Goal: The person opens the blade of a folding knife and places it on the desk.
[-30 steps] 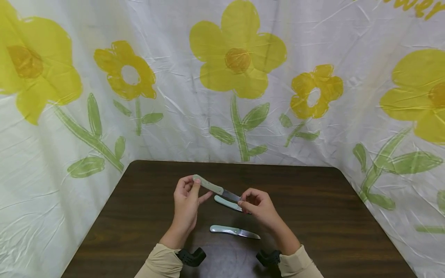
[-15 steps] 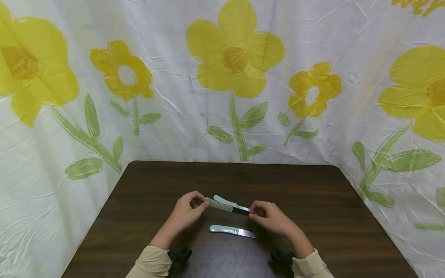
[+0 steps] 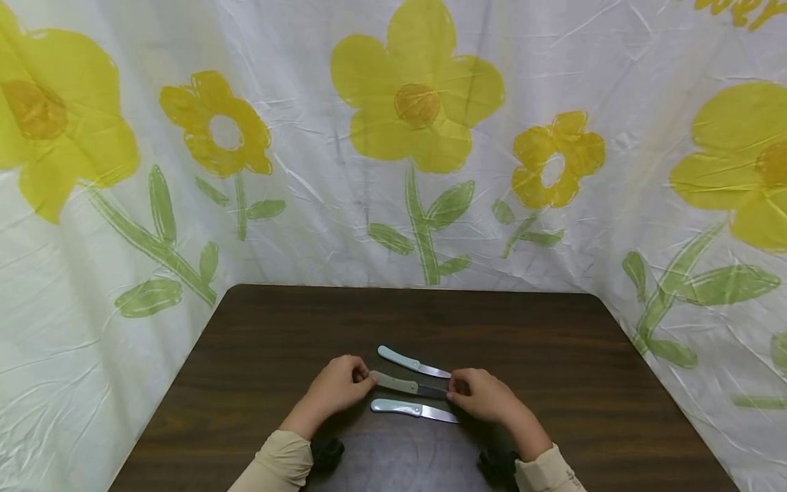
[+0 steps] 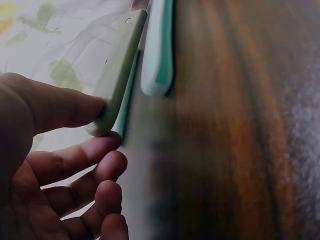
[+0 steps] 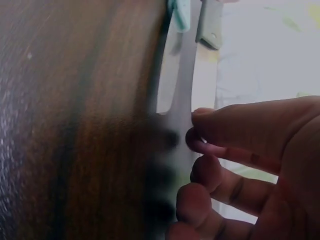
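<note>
Three small knives lie side by side in the head view, blades to the right. The middle knife (image 3: 395, 383) has an olive-green handle and a dark-looking blade. My left hand (image 3: 335, 386) pinches the butt of its handle between thumb and index finger; the left wrist view shows this olive handle (image 4: 120, 70) close up. At the blade's tip, my right hand (image 3: 486, 395) pinches with thumb and index finger, covering the tip. Beyond it lies a pale mint-handled knife (image 3: 398, 358), and nearer me a second mint-handled knife (image 3: 396, 407). Whether the middle knife touches the table cannot be told.
The dark wood-grain table (image 3: 277, 321) has rounded far corners. A white curtain (image 3: 320, 205) with yellow flowers hangs behind it and along both sides. Black straps sit at both wrists, below beige sleeves (image 3: 279, 454).
Both hands have lowered the olive-handled knife toward me, from above the far knife into the gap between the two mint-handled ones. It is now nearly parallel with them.
</note>
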The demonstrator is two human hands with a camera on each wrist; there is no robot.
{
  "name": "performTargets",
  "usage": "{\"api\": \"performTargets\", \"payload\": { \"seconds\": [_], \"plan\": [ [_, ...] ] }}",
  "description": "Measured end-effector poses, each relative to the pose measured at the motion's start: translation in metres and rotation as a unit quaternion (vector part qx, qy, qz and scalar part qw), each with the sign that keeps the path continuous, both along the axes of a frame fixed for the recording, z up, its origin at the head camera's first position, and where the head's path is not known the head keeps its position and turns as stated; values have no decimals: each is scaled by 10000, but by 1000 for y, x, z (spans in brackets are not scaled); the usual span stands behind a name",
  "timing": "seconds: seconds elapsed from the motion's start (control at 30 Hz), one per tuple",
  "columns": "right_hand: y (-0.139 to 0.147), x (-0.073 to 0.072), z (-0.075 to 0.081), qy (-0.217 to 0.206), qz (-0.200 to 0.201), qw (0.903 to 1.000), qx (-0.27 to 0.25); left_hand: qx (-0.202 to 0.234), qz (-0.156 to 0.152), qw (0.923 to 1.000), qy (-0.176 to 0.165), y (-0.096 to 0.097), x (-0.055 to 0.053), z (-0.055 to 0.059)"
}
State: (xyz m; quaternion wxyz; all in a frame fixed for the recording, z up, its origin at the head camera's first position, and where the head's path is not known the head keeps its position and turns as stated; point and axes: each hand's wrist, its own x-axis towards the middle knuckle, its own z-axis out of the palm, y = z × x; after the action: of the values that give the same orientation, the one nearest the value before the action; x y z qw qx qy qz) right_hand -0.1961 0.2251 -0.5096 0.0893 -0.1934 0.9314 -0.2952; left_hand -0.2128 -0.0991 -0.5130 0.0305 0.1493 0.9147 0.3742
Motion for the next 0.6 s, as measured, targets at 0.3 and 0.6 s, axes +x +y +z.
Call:
{"api": "performTargets", "payload": {
  "seconds": [0.3, 0.6],
  "plan": [
    [-4, 4, 1, -25, -350, 9987, 376, -310, 135, 9993, 141, 7, 3, -2],
    [-1, 2, 1, 101, -975, 9936, 552, -460, 479, 9978, 28, 12, 5, -1]
  ]
}}
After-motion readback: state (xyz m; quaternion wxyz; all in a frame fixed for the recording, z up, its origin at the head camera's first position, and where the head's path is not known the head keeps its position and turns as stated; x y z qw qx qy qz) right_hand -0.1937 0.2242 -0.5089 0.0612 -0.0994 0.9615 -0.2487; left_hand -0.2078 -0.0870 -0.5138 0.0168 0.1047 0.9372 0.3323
